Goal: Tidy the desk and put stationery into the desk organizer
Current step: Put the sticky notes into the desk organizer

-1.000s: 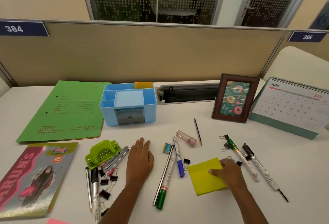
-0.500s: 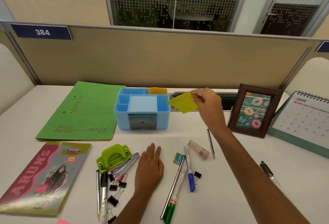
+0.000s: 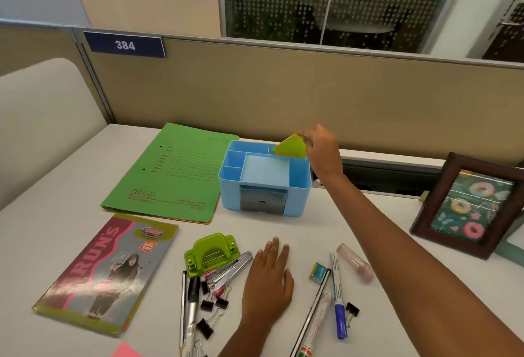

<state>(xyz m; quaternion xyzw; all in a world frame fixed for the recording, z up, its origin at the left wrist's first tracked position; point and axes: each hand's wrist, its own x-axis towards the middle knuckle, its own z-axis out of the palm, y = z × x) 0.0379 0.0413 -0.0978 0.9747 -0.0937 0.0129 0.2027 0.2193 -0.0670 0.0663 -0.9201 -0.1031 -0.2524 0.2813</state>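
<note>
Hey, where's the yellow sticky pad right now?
In the head view, the right hand pinches the yellow sticky pad at the back right corner of the blue desk organizer.

Right arm (image 3: 411, 229): enters at the lower right corner of the frame and reaches diagonally, nearly straight, toward the upper centre. Right hand (image 3: 321, 148): raised, back of the hand toward the camera, fingers curled to the left and pinching the upper edge of a yellow-green note pad (image 3: 292, 147). Left forearm (image 3: 241, 339): rises from the bottom edge at centre. Left hand (image 3: 268, 280): lies palm down on the counter (image 3: 312, 231), fingers straight, close together and pointing toward the top of the frame, thumb out to the right.
</note>
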